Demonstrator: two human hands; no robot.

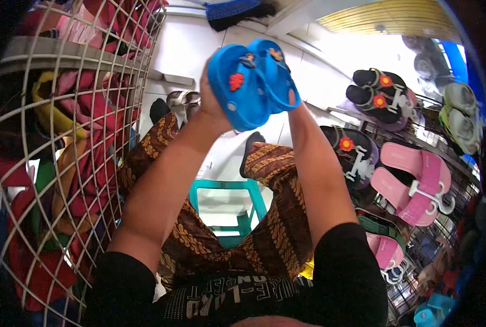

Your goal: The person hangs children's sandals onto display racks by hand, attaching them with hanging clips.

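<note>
Both arms reach forward, raising a pair of bright blue children's clogs over the floor. The left clog (216, 68) carries a red charm and a dark figure charm; the right clog (260, 46), slightly behind, has a yellowish charm. My left hand (211, 106) is wrapped round the outer side of the left clog, its fingers mostly hidden behind it. My right hand (292, 98) is at the heel strap of the right clog, largely covered by it, with just a bit showing. The clogs sit side by side, touching or nearly so.
A wire rack (74, 125) full of colourful goods rises close on the left. On the right, racks hold pink slippers (401, 155), black sandals with red flowers (371, 92) and grey-green shoes (461, 114). A green plastic stool (224, 184) is between my legs. A blue-black mat (234, 13) lies at the far end.
</note>
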